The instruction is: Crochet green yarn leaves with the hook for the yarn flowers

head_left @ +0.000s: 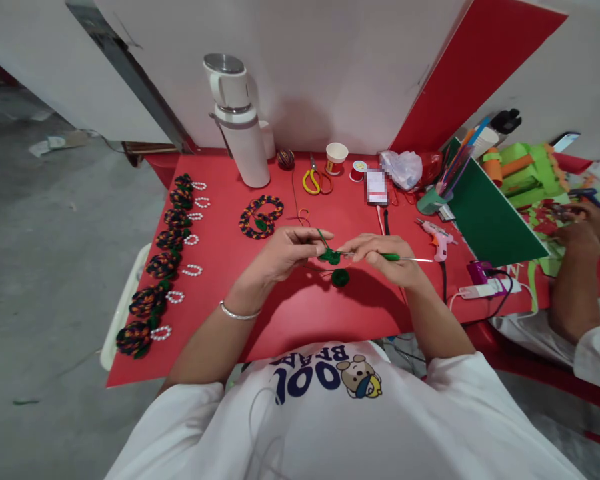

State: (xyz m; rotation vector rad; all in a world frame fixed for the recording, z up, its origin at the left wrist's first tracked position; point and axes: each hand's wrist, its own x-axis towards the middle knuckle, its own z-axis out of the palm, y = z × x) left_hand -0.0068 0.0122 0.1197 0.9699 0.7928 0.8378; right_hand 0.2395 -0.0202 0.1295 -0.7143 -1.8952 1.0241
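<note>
Between my hands is a small dark green crocheted piece (333, 257), pinched by my left hand (293, 253), with green yarn running up over its fingers. My right hand (383, 257) is closed around a crochet hook (391, 257) with a green grip, its tip at the green piece. Just below, a round green yarn coil (340, 277) lies on the red table (300, 313). A braided multicolour loop (261, 217) rests beyond my left hand, near an orange hook or ring (304, 215).
Yellow-and-red scissors (317, 181), a paper cup (337, 159) and a white flask (243, 147) stand or lie at the back. Braided bundles (163, 264) with beaded loops line the left edge. A pink glue gun (439, 241) lies right, before a green board (500, 213); another person's hands (580, 227) are beyond.
</note>
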